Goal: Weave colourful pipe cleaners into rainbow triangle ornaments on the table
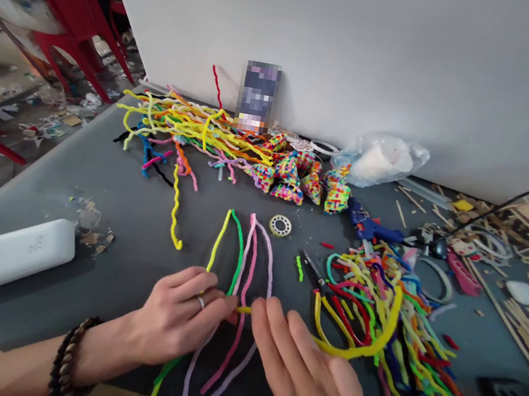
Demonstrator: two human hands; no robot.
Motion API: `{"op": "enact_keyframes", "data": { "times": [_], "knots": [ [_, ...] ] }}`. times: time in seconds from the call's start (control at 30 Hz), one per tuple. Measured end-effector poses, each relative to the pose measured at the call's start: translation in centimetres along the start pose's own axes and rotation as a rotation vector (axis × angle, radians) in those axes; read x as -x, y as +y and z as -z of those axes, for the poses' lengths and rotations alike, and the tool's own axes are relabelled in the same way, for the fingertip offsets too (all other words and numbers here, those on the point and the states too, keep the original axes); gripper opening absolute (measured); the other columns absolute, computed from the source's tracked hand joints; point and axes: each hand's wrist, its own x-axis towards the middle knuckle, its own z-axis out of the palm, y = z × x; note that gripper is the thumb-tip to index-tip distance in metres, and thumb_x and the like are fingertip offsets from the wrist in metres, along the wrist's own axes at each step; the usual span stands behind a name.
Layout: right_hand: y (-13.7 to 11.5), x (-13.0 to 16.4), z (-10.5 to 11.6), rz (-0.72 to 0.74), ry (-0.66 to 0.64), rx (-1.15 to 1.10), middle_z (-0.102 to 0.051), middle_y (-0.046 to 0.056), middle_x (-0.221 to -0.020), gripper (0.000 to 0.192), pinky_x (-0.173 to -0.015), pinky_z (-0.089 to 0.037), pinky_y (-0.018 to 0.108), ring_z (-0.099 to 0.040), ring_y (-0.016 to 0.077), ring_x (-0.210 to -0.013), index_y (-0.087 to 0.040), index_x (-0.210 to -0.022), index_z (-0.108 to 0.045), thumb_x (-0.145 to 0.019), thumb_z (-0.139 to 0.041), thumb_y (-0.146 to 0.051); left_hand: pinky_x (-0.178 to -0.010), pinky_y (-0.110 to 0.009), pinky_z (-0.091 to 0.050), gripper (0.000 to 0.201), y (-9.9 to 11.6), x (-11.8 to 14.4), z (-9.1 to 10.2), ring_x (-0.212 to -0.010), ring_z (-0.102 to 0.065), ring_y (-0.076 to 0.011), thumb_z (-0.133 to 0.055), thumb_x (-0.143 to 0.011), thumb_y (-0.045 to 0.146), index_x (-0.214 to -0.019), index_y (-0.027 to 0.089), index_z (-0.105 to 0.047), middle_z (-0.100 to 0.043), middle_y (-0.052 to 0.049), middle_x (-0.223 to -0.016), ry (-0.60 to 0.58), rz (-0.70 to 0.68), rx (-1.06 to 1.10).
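My left hand (179, 311) is closed, pinching a yellow pipe cleaner (383, 336) where it meets several bent ones. Farther along, the same yellow strand runs under the fingers of my right hand (301, 359), which is closed on it, and its free end curves up to the right. A yellow-green pipe cleaner (219, 241), a green one (240, 245), a pink one (234, 348) and a lavender one (270, 243) stand in pointed loops beyond my fingers. Their tails hang toward me. My fingers hide the crossing at the left hand.
Scissors (319, 280) and a heap of cut pipe cleaners (412, 344) lie to the right. Behind are a blue glue gun (374, 226), multicoloured woven pieces (290, 179) and a yellow bundle (181, 120). A white device (5, 259) lies left; wooden sticks (522, 322) lie far right.
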Motion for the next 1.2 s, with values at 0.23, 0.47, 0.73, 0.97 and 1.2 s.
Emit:
{"op": "enact_keyframes", "data": {
  "times": [0.23, 0.47, 0.73, 0.97, 1.2],
  "knots": [
    [-0.3, 0.4, -0.4, -0.169, -0.131, -0.078, -0.083, -0.008, -0.099, 0.017, -0.060, -0.021, 0.036, -0.071, 0.0089, -0.083, -0.026, -0.108, -0.083, -0.098, -0.070, -0.023, -0.069, -0.031, -0.050, 0.013, -1.1, 0.8, -0.5, -0.074, -0.065, -0.0174, -0.063, -0.097, 0.006, -0.097, 0.018, -0.067, -0.070, 0.000, -0.072, 0.020, 0.165, 0.042],
    [-1.4, 0.0, 0.4, 0.005, -0.137, -0.147, -0.080, -0.003, -0.089, 0.027, -0.062, -0.024, 0.034, -0.065, 0.0095, -0.082, -0.022, -0.095, -0.083, -0.102, -0.058, -0.015, -0.067, -0.028, -0.048, 0.028, -0.1, 0.0, -0.1, -0.069, -0.062, -0.0131, -0.053, -0.093, -0.005, -0.091, 0.020, -0.066, -0.070, 0.003, -0.072, 0.057, 0.286, 0.273],
    [0.2, -0.1, 0.8, 0.001, -0.095, -0.046, -0.080, -0.005, -0.084, 0.014, -0.062, -0.022, 0.035, -0.062, 0.0081, -0.076, -0.024, -0.092, -0.084, -0.095, -0.071, -0.019, -0.064, -0.028, -0.047, 0.031, -0.3, 0.0, -0.6, -0.069, -0.061, -0.0147, -0.048, -0.091, -0.006, -0.083, 0.020, -0.064, -0.068, 0.002, -0.069, -0.022, 0.193, 0.316],
    [0.2, 0.4, 0.4, 0.094, -0.087, -0.027, -0.080, -0.004, -0.087, 0.016, -0.061, -0.021, 0.034, -0.062, 0.0092, -0.079, -0.024, -0.092, -0.084, -0.097, -0.070, -0.022, -0.069, -0.020, -0.052, 0.017, -1.1, -0.3, -0.2, -0.074, -0.066, -0.0117, -0.058, -0.099, 0.006, -0.095, 0.020, -0.068, -0.073, 0.002, -0.079, -0.010, 0.404, 0.437],
    [0.6, 0.2, 0.5, -0.004, -0.065, -0.028, -0.081, -0.007, -0.088, 0.014, -0.059, -0.019, 0.035, -0.063, 0.0073, -0.079, -0.024, -0.103, -0.084, -0.095, -0.076, -0.031, -0.066, -0.023, -0.048, 0.020, -1.0, -0.6, -0.1, -0.070, -0.060, -0.0130, -0.053, -0.101, 0.012, -0.085, 0.019, -0.061, -0.064, 0.001, -0.074, -0.019, 0.542, 0.400]
  ]
}}
